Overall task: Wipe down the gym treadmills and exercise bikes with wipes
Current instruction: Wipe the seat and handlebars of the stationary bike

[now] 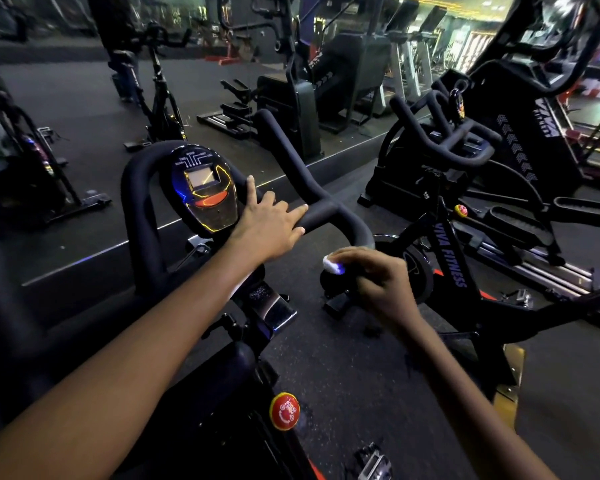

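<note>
A black exercise bike stands right in front of me, its padded handlebar (pixel 291 157) looping around a glossy console (pixel 207 192) with a small screen. My left hand (pixel 274 223) rests on the handlebar's crossbar beside the console, fingers mostly straight, thumb under the bar. My right hand (pixel 374 275) grips a small white wipe (pixel 331 265) around the near right end of the handlebar, fingers curled over it. A red resistance knob (pixel 284 410) sits low on the frame.
A second black bike marked VIVA FITNESS (pixel 451 251) stands close on the right. A raised dark platform edge (pixel 153 226) runs behind the console. More bikes (pixel 160 98), steppers and treadmills (pixel 413 64) stand farther back. Dark rubber floor (pixel 361 375) lies below.
</note>
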The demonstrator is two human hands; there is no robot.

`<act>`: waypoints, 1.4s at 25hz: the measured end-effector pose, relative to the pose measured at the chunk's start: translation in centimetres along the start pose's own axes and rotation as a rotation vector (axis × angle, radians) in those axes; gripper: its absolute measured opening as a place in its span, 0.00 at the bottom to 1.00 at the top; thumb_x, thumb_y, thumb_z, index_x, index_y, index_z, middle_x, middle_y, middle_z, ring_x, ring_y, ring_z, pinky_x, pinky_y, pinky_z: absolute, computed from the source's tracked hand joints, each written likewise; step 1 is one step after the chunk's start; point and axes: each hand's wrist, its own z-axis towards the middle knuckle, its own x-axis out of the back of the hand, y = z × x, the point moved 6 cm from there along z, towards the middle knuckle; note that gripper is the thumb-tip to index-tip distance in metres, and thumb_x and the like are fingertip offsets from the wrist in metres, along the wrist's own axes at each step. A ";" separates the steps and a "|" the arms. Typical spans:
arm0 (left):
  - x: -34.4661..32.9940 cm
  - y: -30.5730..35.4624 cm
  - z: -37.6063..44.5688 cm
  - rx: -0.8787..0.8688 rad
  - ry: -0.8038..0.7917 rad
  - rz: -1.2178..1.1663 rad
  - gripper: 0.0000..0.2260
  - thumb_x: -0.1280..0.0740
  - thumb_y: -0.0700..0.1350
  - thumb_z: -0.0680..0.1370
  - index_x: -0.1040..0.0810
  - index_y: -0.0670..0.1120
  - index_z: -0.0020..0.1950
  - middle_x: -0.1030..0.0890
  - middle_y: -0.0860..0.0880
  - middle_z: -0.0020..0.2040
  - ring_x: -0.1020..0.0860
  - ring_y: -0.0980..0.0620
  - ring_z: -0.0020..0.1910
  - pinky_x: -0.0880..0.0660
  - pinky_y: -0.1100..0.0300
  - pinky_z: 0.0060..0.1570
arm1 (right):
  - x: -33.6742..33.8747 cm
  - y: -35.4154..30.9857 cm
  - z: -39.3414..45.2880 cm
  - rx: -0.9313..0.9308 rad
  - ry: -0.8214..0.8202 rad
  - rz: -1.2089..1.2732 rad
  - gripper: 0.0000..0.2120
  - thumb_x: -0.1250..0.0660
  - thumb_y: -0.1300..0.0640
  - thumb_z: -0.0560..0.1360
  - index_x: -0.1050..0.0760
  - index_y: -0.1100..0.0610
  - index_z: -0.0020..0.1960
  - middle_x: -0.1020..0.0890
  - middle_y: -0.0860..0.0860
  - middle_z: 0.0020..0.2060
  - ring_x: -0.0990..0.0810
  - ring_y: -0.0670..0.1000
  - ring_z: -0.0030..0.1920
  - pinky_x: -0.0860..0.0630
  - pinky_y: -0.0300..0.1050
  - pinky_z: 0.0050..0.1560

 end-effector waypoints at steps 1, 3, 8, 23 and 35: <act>0.0 0.0 0.0 0.000 -0.001 -0.002 0.24 0.54 0.57 0.82 0.50 0.53 0.78 0.32 0.46 0.71 0.40 0.42 0.72 0.61 0.33 0.69 | 0.4 0.6 0.9 -0.028 -0.014 -0.046 0.16 0.41 0.68 0.64 0.18 0.62 0.45 0.17 0.50 0.43 0.21 0.38 0.45 0.27 0.35 0.48; 0.0 0.0 -0.1 0.000 -0.001 -0.003 0.24 0.54 0.57 0.82 0.50 0.53 0.78 0.32 0.46 0.71 0.40 0.42 0.72 0.61 0.34 0.69 | 0.6 1.1 2.2 -0.069 -0.057 -0.140 0.16 0.41 0.56 0.67 0.18 0.62 0.44 0.17 0.51 0.41 0.23 0.39 0.43 0.30 0.30 0.46; 0.2 0.0 -0.2 0.001 -0.001 -0.018 0.24 0.53 0.57 0.82 0.50 0.53 0.78 0.32 0.46 0.71 0.40 0.42 0.72 0.61 0.34 0.69 | -0.9 -1.2 0.9 0.089 -0.348 -0.114 0.21 0.41 0.72 0.63 0.18 0.61 0.51 0.18 0.51 0.48 0.20 0.44 0.49 0.26 0.33 0.50; 0.3 -0.2 0.0 0.005 0.024 -0.027 0.24 0.53 0.57 0.82 0.48 0.53 0.77 0.30 0.46 0.70 0.38 0.43 0.72 0.59 0.35 0.70 | -0.9 4.7 11.4 0.230 -0.458 -0.593 0.04 0.25 0.66 0.65 0.17 0.60 0.39 0.22 0.56 0.36 0.22 0.54 0.35 0.28 0.45 0.34; 0.5 0.3 -0.4 -0.071 0.180 -0.110 0.24 0.45 0.55 0.81 0.42 0.50 0.76 0.29 0.45 0.67 0.35 0.46 0.69 0.51 0.49 0.73 | 1.8 1.3 6.0 -0.164 -0.357 -0.564 0.09 0.27 0.52 0.71 0.16 0.57 0.47 0.19 0.56 0.37 0.24 0.50 0.41 0.38 0.36 0.38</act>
